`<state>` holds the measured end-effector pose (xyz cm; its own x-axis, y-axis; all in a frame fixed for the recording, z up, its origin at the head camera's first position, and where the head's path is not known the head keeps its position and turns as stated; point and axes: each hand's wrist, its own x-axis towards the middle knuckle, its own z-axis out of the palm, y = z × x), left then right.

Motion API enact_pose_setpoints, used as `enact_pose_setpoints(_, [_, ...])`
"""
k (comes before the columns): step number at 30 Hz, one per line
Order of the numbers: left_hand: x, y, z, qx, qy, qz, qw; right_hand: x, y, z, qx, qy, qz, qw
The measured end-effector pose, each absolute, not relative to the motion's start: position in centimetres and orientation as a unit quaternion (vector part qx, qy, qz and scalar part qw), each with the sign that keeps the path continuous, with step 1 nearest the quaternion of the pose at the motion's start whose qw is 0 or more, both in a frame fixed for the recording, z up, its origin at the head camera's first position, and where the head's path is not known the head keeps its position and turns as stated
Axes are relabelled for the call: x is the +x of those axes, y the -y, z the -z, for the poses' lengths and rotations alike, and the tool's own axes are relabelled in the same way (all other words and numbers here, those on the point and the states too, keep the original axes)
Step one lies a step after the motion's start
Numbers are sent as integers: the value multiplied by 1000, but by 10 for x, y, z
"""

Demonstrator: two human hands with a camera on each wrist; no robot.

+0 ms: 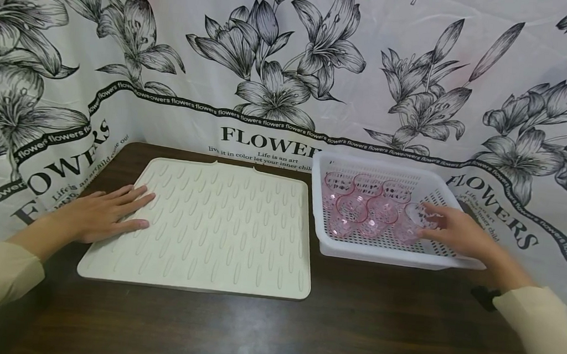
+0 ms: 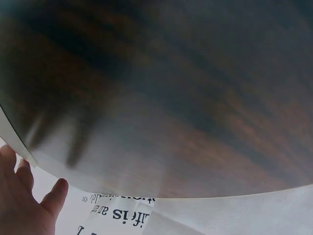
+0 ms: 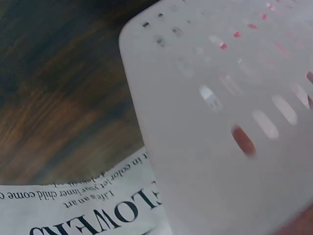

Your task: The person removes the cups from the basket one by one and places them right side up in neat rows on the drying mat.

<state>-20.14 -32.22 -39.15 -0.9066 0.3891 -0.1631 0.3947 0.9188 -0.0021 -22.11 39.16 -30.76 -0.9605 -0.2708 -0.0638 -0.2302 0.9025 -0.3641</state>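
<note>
Currently, left hand [image 1: 100, 215]: straight fingers on the white mat [image 1: 228, 239], left side.
Right hand [image 1: 456, 232]: grip curled round the near right pink cup [image 1: 405, 229].
Cups: six, all inside the basket [image 1: 382, 255], worktop's [image 1: 251, 330] far right.
Progress: seemingly barely begun; six left to take out.

I am at a dark wood bench [image 1: 192, 322] in what looks like a home: a white cloth [image 1: 191, 19], printed with black line-drawn lilies [image 1: 274, 92] and the word FLOWERS, hangs behind and to both sides, and before me are a white basket [image 1: 382, 255] of pink cups [image 1: 353, 207] and a cream mat [image 1: 209, 227]. Which room, I cannot tell.
</note>
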Motion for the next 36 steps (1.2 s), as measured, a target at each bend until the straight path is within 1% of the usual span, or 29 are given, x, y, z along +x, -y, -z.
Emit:
enact_pose_setpoints(6, [-202, 321, 392, 194, -977, 19, 82, -216, -397, 297, -157, -967, 202, 12])
enact_pose_setpoints(15, [-203, 323, 393, 195, -977, 22, 81, -212, -381, 274, -144, -967, 211, 6])
enact_pose_setpoints(27, [-203, 323, 394, 199, -977, 22, 74, -211, -363, 246, -170, -962, 213, -13])
enact_pose_setpoints(36, [-202, 322, 393, 203, -977, 20, 68, -212, -328, 231, -197, -954, 224, -19])
